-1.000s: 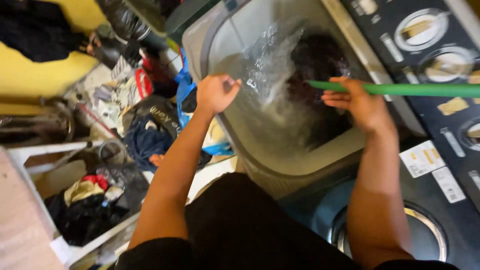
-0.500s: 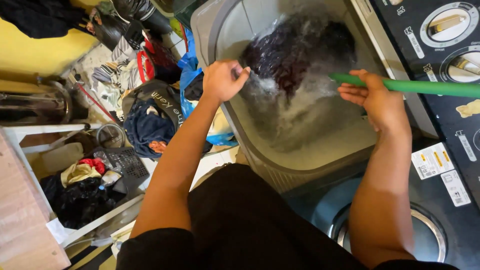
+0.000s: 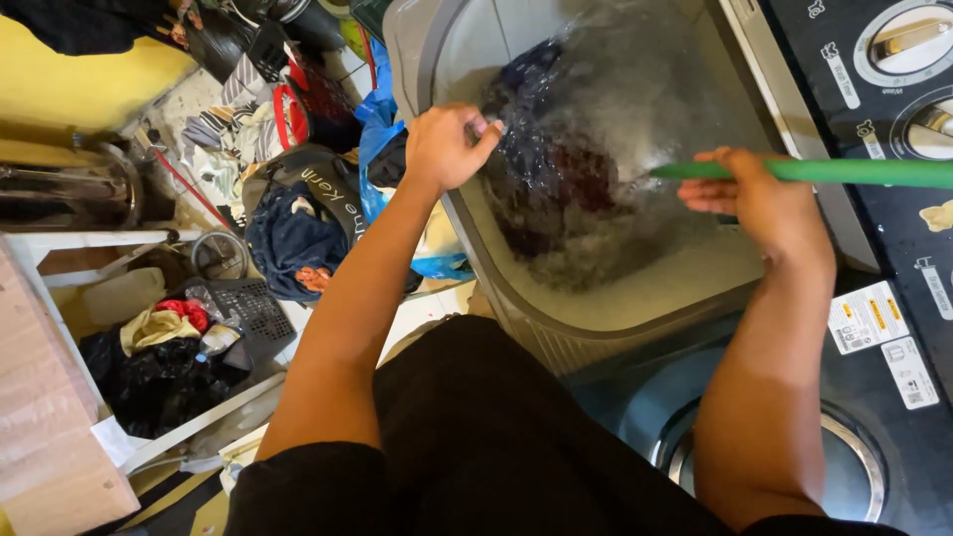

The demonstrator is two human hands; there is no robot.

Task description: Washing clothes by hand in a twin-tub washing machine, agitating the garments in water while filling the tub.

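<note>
My right hand (image 3: 759,199) grips a green hose (image 3: 844,172) that runs in from the right, its end pointed into the grey washing machine tub (image 3: 556,328). Water sprays over dark wet clothes (image 3: 566,169) lying in the tub. My left hand (image 3: 447,144) is closed at the tub's left rim, fingers curled beside the splashing water; whether it pinches cloth is hidden by spray.
A black control panel with round dials (image 3: 903,50) lies right of the tub, with a round spinner lid (image 3: 844,467) below. On the floor to the left lie heaps of clothes, a dark bag (image 3: 298,218), a blue plastic bag (image 3: 382,129) and a white shelf frame (image 3: 129,248).
My left hand moved along the tub rim toward the clothes. The hose end swung over the dark laundry, and water keeps splashing. The view shifted slightly.
</note>
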